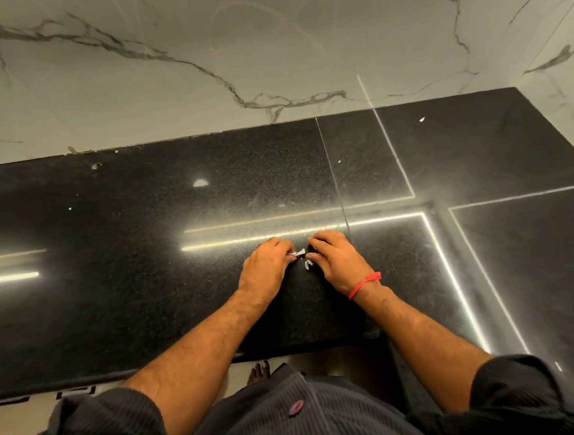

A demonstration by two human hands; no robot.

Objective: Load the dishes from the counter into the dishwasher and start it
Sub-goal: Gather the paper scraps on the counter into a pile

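Observation:
Both my hands rest close together on the black granite counter [145, 262], near its front edge. My left hand [265, 267] has curled fingers and pinches a small white scrap [297, 253]. My right hand [333, 261], with a red thread on its wrist, lies beside it with fingers curled over the same spot. Another small white scrap [308, 264] lies on the counter between the hands. Whether the right hand grips anything is hidden by its fingers. No dishes and no dishwasher are in view.
A white marble wall [265, 47] rises behind the counter and turns the corner at the right. A few white specks [422, 119] and crumbs [95, 166] dot the counter. Ceiling light strips reflect in the stone. A bare foot [258, 372] shows below the counter edge.

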